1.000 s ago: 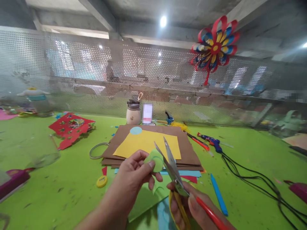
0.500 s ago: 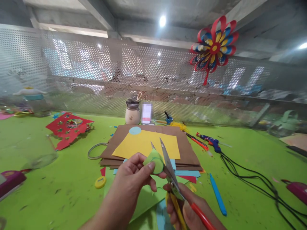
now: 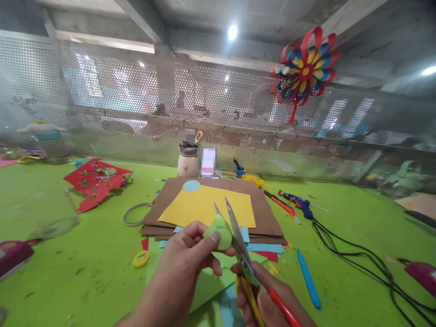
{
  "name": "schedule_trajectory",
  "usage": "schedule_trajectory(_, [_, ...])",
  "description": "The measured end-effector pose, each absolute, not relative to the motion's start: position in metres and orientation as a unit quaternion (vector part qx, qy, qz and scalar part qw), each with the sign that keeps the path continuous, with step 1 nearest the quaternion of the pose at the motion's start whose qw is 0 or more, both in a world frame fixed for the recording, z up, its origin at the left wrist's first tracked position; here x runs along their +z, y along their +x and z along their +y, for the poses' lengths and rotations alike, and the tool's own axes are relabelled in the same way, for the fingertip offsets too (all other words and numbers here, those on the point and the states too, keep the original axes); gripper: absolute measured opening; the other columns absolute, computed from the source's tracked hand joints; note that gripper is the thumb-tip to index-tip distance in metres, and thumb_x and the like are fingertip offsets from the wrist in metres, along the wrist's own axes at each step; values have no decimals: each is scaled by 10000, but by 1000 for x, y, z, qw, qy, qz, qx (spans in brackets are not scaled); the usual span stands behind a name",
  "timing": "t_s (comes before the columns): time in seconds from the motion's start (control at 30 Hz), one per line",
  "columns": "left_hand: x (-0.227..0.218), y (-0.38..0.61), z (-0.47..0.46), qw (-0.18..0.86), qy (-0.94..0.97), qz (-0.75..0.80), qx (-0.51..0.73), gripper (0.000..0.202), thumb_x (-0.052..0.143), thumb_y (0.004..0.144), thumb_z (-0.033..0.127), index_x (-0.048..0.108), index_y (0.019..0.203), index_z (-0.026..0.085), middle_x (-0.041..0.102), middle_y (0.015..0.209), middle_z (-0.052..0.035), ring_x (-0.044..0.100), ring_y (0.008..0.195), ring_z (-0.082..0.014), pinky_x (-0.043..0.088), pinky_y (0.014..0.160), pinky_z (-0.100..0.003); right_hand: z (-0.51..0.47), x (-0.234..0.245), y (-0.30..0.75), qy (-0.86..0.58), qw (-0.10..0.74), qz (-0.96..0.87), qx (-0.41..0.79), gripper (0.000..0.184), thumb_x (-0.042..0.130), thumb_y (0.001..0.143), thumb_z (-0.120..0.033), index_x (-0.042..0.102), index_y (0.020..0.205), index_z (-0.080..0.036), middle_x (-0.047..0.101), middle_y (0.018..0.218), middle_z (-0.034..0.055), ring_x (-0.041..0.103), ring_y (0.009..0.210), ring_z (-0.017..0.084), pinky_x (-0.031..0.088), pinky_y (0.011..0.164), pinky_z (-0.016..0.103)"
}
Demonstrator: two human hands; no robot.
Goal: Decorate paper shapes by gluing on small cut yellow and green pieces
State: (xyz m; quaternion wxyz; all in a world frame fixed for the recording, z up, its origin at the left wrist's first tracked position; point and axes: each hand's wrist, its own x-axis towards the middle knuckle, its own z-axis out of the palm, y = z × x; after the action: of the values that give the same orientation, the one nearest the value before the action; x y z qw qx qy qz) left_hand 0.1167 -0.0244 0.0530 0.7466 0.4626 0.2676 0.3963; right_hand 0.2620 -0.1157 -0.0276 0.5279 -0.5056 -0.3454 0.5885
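Note:
My left hand (image 3: 190,261) pinches a small piece of light green paper (image 3: 223,237), partly cut to a round edge, between thumb and fingers. In my right hand (image 3: 272,297) are scissors (image 3: 242,250) with one red and one yellow handle. Their blades stand slightly apart and point up and away, with the green paper at or between them; the exact cut point is hard to see. Below both hands lies a larger light green sheet (image 3: 211,288). Beyond them, a yellow sheet (image 3: 211,206) and a light blue paper circle (image 3: 191,185) rest on stacked brown cardboard (image 3: 153,215).
To the right lie a blue pen-like stick (image 3: 309,279), a glue gun (image 3: 299,203) with a black cord, and an orange-red cutter (image 3: 281,203). A tape ring (image 3: 136,214), a yellow round cap (image 3: 141,259) and red cut paper (image 3: 97,181) sit left. A bottle (image 3: 188,160) and phone (image 3: 208,161) stand behind.
The scissor blades have drawn slightly closer together on the green paper. Both hands stay nearly in place, and the whole view has shifted a little.

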Motion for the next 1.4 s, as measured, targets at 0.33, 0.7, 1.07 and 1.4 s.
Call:
schedule_trajectory(0.33, [55,119,-27,756,445,276,391,261,820,713,272,593,658,155,731,641,-72,670,573,-153,485,442,-173,-120,-22,262,-514,509,-392,568,731,659,684,-782,594,1083,-172,538,628,-26,485,502,96,368,461,204])
schedule_trajectory(0.7, [53,117,-26,747,459,279,392,267,807,731,296,594,650,156,726,629,-66,680,576,-159,484,442,-173,-127,-13,262,-498,514,-459,527,834,465,683,-907,563,1075,-178,482,643,-26,379,501,85,296,462,225])
schedule_trajectory(1.07, [48,117,-25,742,455,287,400,301,823,715,330,589,639,157,708,606,-38,671,575,-150,466,420,-163,-120,-33,268,-505,471,-431,580,738,600,719,-800,545,1127,-188,412,560,-71,371,486,87,304,466,209])
schedule_trajectory(1.4, [54,118,-25,728,462,307,402,278,812,710,320,599,640,156,715,631,-56,645,576,-147,479,441,-181,-124,-25,265,-525,483,-414,566,767,605,678,-827,586,1095,-183,468,575,-44,388,492,92,307,441,198])
